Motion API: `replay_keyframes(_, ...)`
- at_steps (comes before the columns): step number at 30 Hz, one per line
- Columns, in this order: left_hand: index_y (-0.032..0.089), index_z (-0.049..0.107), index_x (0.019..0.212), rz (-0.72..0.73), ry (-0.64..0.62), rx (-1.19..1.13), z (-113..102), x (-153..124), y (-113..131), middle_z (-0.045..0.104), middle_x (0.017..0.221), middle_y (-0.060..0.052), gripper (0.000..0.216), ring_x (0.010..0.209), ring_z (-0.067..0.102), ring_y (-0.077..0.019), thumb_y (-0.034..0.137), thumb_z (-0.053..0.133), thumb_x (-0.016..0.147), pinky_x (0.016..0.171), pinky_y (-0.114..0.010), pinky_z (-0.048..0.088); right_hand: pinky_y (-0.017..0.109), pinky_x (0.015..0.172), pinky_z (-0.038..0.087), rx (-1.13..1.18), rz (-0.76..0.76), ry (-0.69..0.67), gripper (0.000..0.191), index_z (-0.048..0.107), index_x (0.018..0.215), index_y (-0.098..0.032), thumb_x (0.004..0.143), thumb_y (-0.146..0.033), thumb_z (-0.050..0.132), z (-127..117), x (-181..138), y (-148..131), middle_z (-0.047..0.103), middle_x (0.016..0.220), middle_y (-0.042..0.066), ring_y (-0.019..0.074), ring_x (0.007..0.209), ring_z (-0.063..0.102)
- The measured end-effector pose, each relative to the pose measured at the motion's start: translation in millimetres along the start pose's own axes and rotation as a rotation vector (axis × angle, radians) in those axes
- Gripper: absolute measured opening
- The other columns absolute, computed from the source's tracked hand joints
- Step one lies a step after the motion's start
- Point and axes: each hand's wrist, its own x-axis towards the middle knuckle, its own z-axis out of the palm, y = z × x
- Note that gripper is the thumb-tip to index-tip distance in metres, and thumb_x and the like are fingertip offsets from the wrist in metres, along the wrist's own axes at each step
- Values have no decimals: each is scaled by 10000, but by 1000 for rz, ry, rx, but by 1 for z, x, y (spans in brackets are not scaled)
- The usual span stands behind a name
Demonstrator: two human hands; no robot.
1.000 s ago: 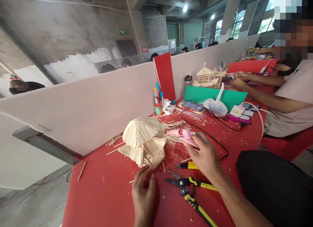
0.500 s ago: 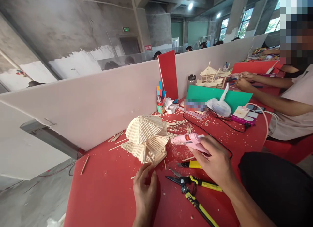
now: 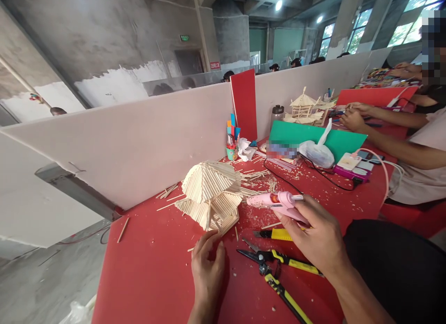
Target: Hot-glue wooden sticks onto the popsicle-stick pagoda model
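A small model pavilion (image 3: 210, 182) of pale wooden sticks, with a ribbed, tiered roof, stands on the red tabletop (image 3: 149, 277). At its near edge rests my left hand (image 3: 208, 261), fingers loosely curved and thumb apart, with nothing visible in its grasp. Whether the fingertips touch the model's base, I cannot tell. My right hand (image 3: 318, 233) is wrapped around a pink hot glue gun (image 3: 278, 203), its nozzle pointing left towards the model. A clear glue stick pokes out of its back. Below lie yellow-and-black pruning shears (image 3: 265, 263) and a yellow utility knife (image 3: 278, 234).
Loose sticks (image 3: 256, 174) and shavings lie behind the model. A cup of tools (image 3: 232, 152), a green board (image 3: 317, 137), a plastic bag (image 3: 317, 153) and a purple power strip (image 3: 351, 172) stand farther back. At right, another person's hands (image 3: 353, 117) work near a second stick model (image 3: 303, 108).
The view has shifted slightly, so the scene sits a little farther right. My right hand holds the glue gun slightly farther right of the model; my left hand has barely moved.
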Motion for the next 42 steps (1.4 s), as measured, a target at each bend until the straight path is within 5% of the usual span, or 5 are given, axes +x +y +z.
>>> replay_keyframes(42, 241, 766, 839, -40, -20, -1, -1, -1, 2, 718, 1033, -56, 241, 945, 661, -244, 342, 559, 768, 873, -363, 527, 251, 692, 497, 64, 63, 76, 121, 622, 989, -204, 870, -213, 608, 11, -1, 0, 613, 851, 46, 151, 768, 600)
